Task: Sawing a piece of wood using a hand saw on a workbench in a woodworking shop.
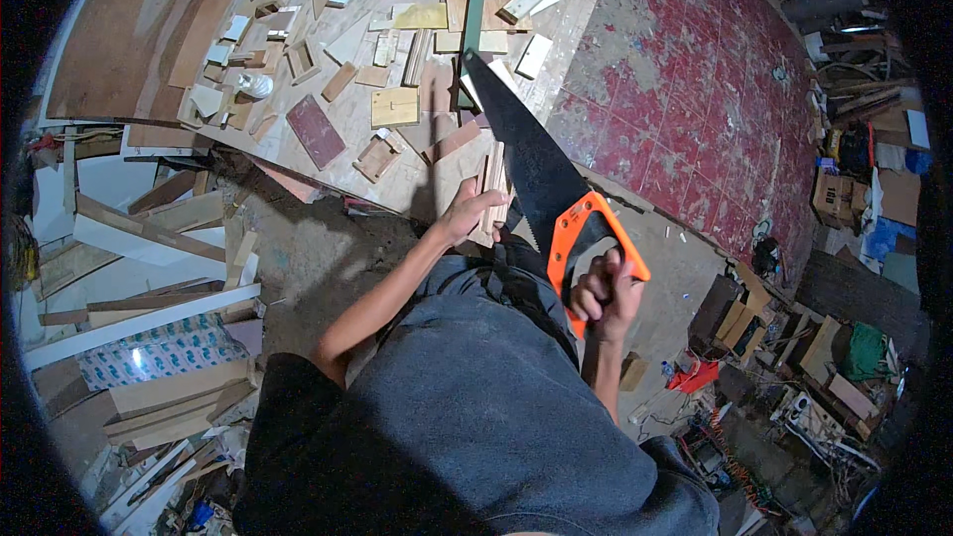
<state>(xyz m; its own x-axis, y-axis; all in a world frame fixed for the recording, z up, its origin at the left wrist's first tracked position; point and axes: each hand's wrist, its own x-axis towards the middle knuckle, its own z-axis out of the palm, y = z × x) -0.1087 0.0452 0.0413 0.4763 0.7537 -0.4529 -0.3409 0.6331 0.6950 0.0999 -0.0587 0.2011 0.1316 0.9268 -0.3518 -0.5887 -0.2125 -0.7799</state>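
My right hand (608, 293) is closed around the orange handle of a handsaw (526, 144). Its dark blade slants up and to the left, and the tip reaches over the worktable. In my left hand (465, 213) is a short strip of wood (493, 189), gripped near my lap at the table's near edge. The toothed edge of the saw lies close beside this strip; I cannot tell whether they touch. A small open wooden box (378, 155) and a dark red board piece (315, 131) lie on the table to the left of the strip.
The wooden worktable (288, 164) carries several offcuts, a yellowish block (395, 107) and a white bottle (255, 86). Plywood sheets (139, 30) stand at the far left. Scrap boards (149, 288) pile up on the left; tools and a red cloth-like item (693, 377) lie at right.
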